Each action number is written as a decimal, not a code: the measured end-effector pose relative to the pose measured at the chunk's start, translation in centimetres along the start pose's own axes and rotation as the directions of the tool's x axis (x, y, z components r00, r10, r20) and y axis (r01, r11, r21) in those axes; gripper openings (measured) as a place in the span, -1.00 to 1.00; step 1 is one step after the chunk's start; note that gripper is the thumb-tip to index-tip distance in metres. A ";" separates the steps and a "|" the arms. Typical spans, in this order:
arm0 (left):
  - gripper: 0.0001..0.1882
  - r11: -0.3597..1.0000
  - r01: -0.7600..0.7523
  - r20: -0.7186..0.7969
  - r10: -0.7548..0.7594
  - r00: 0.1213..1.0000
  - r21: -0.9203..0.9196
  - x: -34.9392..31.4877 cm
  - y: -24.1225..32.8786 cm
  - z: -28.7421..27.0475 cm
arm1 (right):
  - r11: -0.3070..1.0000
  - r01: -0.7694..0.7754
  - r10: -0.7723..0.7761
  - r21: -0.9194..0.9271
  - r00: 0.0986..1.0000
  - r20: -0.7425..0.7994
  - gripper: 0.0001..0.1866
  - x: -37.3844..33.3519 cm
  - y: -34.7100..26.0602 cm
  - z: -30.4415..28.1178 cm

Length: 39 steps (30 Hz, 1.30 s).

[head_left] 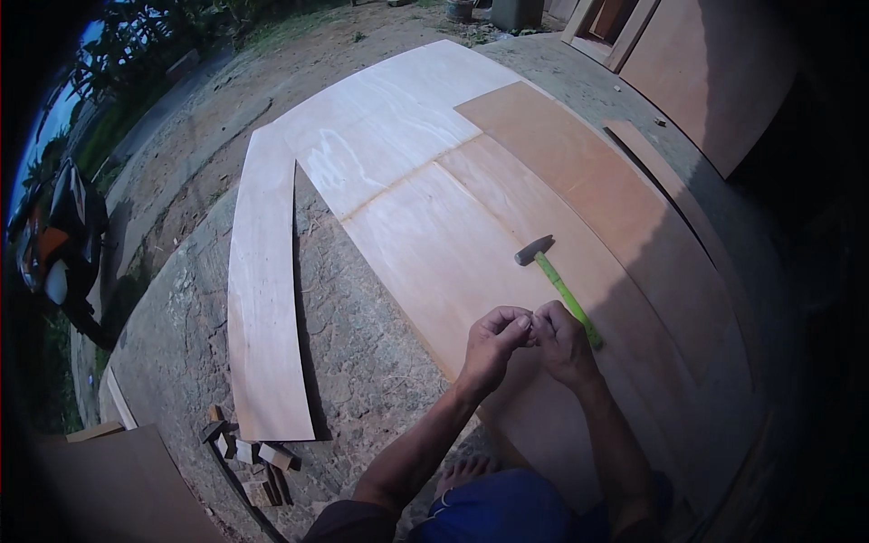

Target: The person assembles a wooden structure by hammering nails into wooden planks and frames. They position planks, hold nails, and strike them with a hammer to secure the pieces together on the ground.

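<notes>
Above a large plywood sheet point(398, 262), my left hand point(494, 342) and my right hand point(563, 342) meet with their fingertips pinched together. Whatever lies between the fingers is too small to make out. Just beyond my right hand, a hammer point(561, 288) with a dark metal head and a bright green handle rests on the plywood. Its head points away from me, and the handle's end lies beside my right hand. A browner plywood panel point(579, 163) overlaps the sheet on the right.
A long narrow plywood strip point(262, 299) lies on the rough concrete at left, touching the sheet's far end. Small wood blocks point(258, 491) and a dark metal bar point(237, 480) are at lower left. A motorbike point(59, 244) stands far left; a large board point(706, 81) leans at far right.
</notes>
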<state>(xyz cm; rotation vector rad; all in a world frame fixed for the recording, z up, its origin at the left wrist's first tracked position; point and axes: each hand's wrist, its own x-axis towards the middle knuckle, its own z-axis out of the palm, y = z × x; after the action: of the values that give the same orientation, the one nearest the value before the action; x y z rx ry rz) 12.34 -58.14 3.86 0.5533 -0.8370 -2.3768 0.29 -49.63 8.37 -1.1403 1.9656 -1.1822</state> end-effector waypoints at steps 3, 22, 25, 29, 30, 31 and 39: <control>-0.88 0.999 0.021 -0.050 -0.023 0.999 -0.041 0.9 1.7 -2.7 | 0.824 0.252 -0.239 -0.508 0.967 0.091 -0.84 2.5 -1.4 1.6; -0.84 0.859 -0.280 -0.512 0.486 0.708 0.428 8.6 15.5 -20.9 | 0.637 0.142 -0.256 -0.758 0.966 -0.035 -0.54 6.0 1.7 -0.2; -0.77 0.724 -0.345 -0.482 0.668 0.567 0.598 11.7 17.9 -23.1 | 0.612 0.045 -0.186 -0.789 0.978 -0.089 -0.54 4.6 5.8 -3.1; -0.69 0.457 -0.401 -0.288 0.864 0.413 0.794 14.1 17.5 -26.7 | 0.723 -0.060 0.027 -0.688 0.998 -0.059 -0.64 4.9 5.8 -2.7; -0.67 0.481 -0.341 -0.333 0.849 0.410 0.808 14.5 16.9 -26.4 | 0.773 -0.091 0.093 -0.628 0.995 -0.030 -0.66 5.1 5.9 -2.8; -0.68 0.470 -0.341 -0.336 0.860 0.384 0.814 15.0 16.6 -25.9 | 0.810 -0.129 0.159 -0.572 0.987 0.003 -0.67 5.3 5.8 -3.0; -0.74 0.312 -0.226 -0.253 0.933 0.256 0.923 14.9 15.4 -24.6 | 0.959 -0.133 0.146 0.250 0.989 -0.035 -0.65 8.6 -0.9 5.7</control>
<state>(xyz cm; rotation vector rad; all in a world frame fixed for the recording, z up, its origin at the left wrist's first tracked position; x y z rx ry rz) 19.77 -88.22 -6.44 1.1668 -1.2346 -0.6204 1.09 -59.69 6.25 -0.8368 1.8410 -1.3490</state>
